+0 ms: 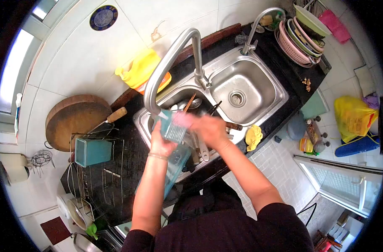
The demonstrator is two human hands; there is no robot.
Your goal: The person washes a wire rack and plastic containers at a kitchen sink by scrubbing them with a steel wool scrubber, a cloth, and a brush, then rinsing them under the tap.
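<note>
Under the end of the tall steel tap (151, 94), my left hand (161, 140) grips a teal plastic container (173, 131) with ribbed sides, tilted over the left sink bowl. My right hand (210, 130) is closed on a pink cloth or sponge (183, 119) pressed to the container; motion blurs both. Utensils, among them a steel handle (204, 152), lie in the left bowl below. A larger clear-teal tray (177, 161) rests by the sink's front edge, partly behind my left forearm.
The right sink bowl (237, 86) has a second tap (250, 42). A yellow jug (141, 69) stands behind the sink. Left are a round chopping board (76, 119), a wire rack (122, 151) and another teal container (93, 152). A yellow cloth (253, 137) lies on the sink's right edge; stacked baskets (292, 46) stand beyond.
</note>
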